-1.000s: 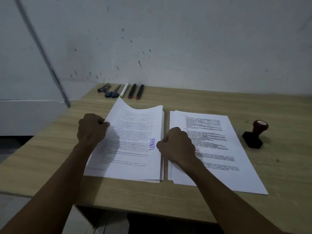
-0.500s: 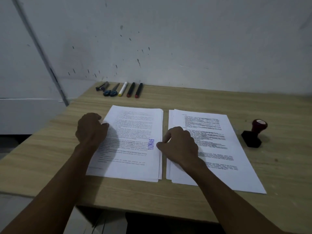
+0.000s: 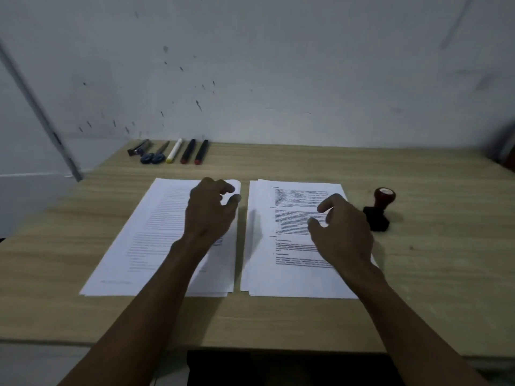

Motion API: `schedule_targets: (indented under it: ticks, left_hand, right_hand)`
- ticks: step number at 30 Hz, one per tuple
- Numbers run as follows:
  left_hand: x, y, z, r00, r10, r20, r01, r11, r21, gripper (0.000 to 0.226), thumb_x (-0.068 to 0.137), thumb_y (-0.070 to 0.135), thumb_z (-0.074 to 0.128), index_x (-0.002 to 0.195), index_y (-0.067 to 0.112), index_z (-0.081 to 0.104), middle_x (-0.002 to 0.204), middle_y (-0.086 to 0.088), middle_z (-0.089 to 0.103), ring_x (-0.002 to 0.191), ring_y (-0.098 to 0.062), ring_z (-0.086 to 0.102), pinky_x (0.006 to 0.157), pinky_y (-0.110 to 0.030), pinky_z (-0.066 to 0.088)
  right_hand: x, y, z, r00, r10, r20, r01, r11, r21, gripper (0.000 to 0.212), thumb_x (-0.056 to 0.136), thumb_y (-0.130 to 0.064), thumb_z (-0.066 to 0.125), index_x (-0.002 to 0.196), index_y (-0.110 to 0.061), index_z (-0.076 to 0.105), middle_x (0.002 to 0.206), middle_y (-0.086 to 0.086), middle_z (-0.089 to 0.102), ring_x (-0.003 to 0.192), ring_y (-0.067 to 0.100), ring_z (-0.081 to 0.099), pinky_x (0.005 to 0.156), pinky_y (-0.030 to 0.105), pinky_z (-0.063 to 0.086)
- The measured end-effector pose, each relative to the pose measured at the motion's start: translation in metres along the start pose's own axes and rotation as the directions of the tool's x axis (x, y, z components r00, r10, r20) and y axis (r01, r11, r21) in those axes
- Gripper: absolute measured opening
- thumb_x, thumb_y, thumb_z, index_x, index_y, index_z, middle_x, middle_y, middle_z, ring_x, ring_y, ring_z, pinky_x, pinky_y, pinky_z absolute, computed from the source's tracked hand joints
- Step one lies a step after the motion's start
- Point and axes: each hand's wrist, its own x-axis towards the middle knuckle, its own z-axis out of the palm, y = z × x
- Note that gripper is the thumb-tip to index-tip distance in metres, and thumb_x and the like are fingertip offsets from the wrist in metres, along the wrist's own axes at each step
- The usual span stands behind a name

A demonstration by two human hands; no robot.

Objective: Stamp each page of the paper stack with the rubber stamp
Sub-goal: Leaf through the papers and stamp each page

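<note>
The rubber stamp (image 3: 379, 209) stands upright on the surface, just right of the empty, loosely curled right hand (image 3: 344, 229), the nearer one; left hand (image 3: 209, 213) hovers, empty, over the stamped stack (image 3: 167, 235)

Two bare forearms reach in from the lower edge of the head view; no sleeve covers either one up to where the picture cuts them off; the left hand (image 3: 210, 211) carries no ring, watch or glove that shows; the right hand (image 3: 344, 232) is likewise bare at fingers and wrist; both are slightly blurred and dimly lit, so nails and finer marks cannot be told.
</note>
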Motion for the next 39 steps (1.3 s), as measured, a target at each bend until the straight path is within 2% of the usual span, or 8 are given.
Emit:
schedule_targets:
  ticks: [4,7,12,16,20,29,33,39]
  left_hand:
    - [-0.009,0.031,0.037,0.987,0.109,0.115,-0.102,0.993,-0.063,0.017,0.081,0.026,0.073,0.095,0.016,0.071,0.097,-0.002,0.065,0.084,-0.018,0.061,0.077,-0.037,0.051]
    - [-0.015,0.048,0.059,0.974,0.156,0.163,-0.139,0.984,-0.111,0.017,0.082,0.025,0.072,0.097,0.016,0.07,0.1,-0.002,0.064,0.091,-0.02,0.061,0.081,-0.039,0.05]
    - [-0.017,0.067,0.081,0.953,0.171,0.25,-0.148,0.983,-0.108,0.022,0.082,0.028,0.072,0.101,0.016,0.069,0.104,-0.002,0.061,0.097,-0.021,0.059,0.083,-0.04,0.05]
    - [-0.016,0.074,0.087,0.921,0.193,0.338,-0.176,0.981,-0.08,0.029,0.082,0.033,0.071,0.107,0.018,0.067,0.113,-0.001,0.058,0.108,-0.019,0.053,0.09,-0.034,0.045]
    - [-0.016,0.077,0.088,0.892,0.212,0.4,-0.205,0.977,-0.061,0.035,0.08,0.035,0.073,0.111,0.019,0.067,0.119,-0.002,0.058,0.115,-0.021,0.046,0.096,-0.037,0.041]
    - [-0.025,0.072,0.097,0.863,0.233,0.449,-0.258,0.966,-0.007,0.037,0.08,0.049,0.066,0.109,0.027,0.071,0.117,0.004,0.061,0.113,-0.024,0.048,0.092,-0.041,0.043]
    - [-0.029,0.071,0.097,0.873,0.235,0.428,-0.26,0.966,-0.001,0.047,0.076,0.057,0.053,0.108,0.028,0.072,0.116,0.004,0.062,0.112,-0.023,0.05,0.091,-0.041,0.043]
    - [-0.028,0.067,0.1,0.878,0.228,0.42,-0.256,0.967,0.012,0.042,0.08,0.055,0.06,0.111,0.028,0.07,0.118,0.004,0.061,0.112,-0.022,0.049,0.09,-0.037,0.041]
  right_hand:
    - [0.015,0.032,-0.019,0.984,-0.001,-0.179,-0.015,0.996,-0.085,0.038,0.077,-0.012,0.073,0.109,-0.016,0.051,0.116,0.007,0.047,0.111,0.028,0.046,0.067,0.035,0.04]
    - [0.029,0.047,-0.03,0.966,0.044,-0.253,-0.073,0.992,-0.105,0.056,0.072,-0.011,0.074,0.119,-0.013,0.044,0.123,0.014,0.039,0.115,0.033,0.037,0.063,0.035,0.036]
    - [0.055,0.064,-0.045,0.982,0.14,-0.126,-0.16,0.973,-0.169,0.081,0.076,-0.034,0.076,0.142,-0.025,0.03,0.13,0.016,0.037,0.121,0.037,0.034,0.072,0.04,0.04]
    - [0.067,0.068,-0.048,0.978,0.207,-0.005,-0.203,0.956,-0.212,0.054,0.087,-0.037,0.066,0.134,-0.024,0.042,0.129,0.011,0.049,0.123,0.035,0.043,0.086,0.043,0.042]
    - [0.068,0.072,-0.049,0.99,0.136,-0.041,-0.142,0.968,-0.207,0.028,0.094,-0.028,0.059,0.119,-0.017,0.053,0.118,0.01,0.057,0.115,0.034,0.051,0.079,0.04,0.041]
    - [0.038,0.074,-0.021,0.944,-0.168,-0.285,0.217,0.965,0.148,0.036,0.094,-0.021,0.059,0.128,-0.011,0.053,0.118,0.011,0.053,0.103,0.028,0.056,0.081,0.037,0.049]
    - [0.025,0.078,-0.012,0.936,-0.212,-0.28,0.267,0.947,0.177,0.034,0.093,-0.012,0.062,0.125,-0.005,0.056,0.115,0.011,0.053,0.096,0.015,0.053,0.08,0.017,0.038]
    - [0.019,0.083,-0.01,0.927,-0.286,-0.242,0.326,0.934,0.146,0.032,0.091,-0.013,0.067,0.12,-0.003,0.058,0.11,0.009,0.055,0.091,0.001,0.046,0.079,0.013,0.037]
